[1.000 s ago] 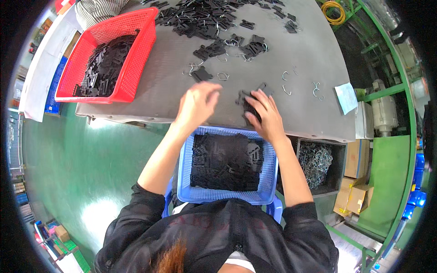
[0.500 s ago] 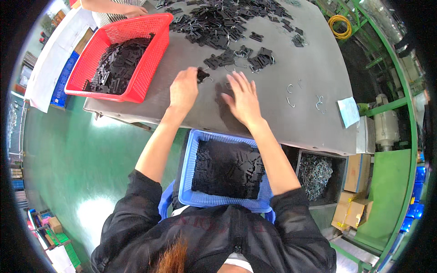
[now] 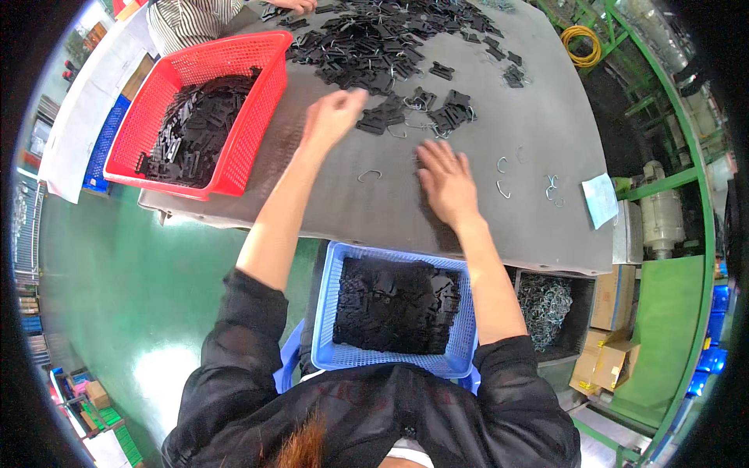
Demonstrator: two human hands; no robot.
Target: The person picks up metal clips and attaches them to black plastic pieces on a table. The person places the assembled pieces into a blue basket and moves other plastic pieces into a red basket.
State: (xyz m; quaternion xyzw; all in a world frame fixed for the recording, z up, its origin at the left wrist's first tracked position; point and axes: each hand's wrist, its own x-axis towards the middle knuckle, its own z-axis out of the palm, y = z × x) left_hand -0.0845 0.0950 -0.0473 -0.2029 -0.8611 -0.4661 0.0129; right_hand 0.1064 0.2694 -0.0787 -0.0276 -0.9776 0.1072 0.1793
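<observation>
My left hand reaches over the table, its fingers curled together near the edge of the big pile of flat black plastic pieces. Whatever those fingers may hold is hidden and blurred. My right hand is low over the grey surface, fingers stretched out and nothing seen in it. Just beyond it lies a small cluster of black pieces with wire hooks among them. A single bent wire hook rests between my two forearms. Against my lap sits a blue basket full of black pieces.
A red basket of black pieces stands at the left, with a co-worker's hand beyond it. Several loose hooks and a light blue mask-like sheet lie at the right. A dark bin of metal hooks stands below the table edge.
My left hand has moved farther out toward the pile, and the black piece beside it has left its spot. My right hand has shifted right and nearer. The co-worker's hand has moved right.
</observation>
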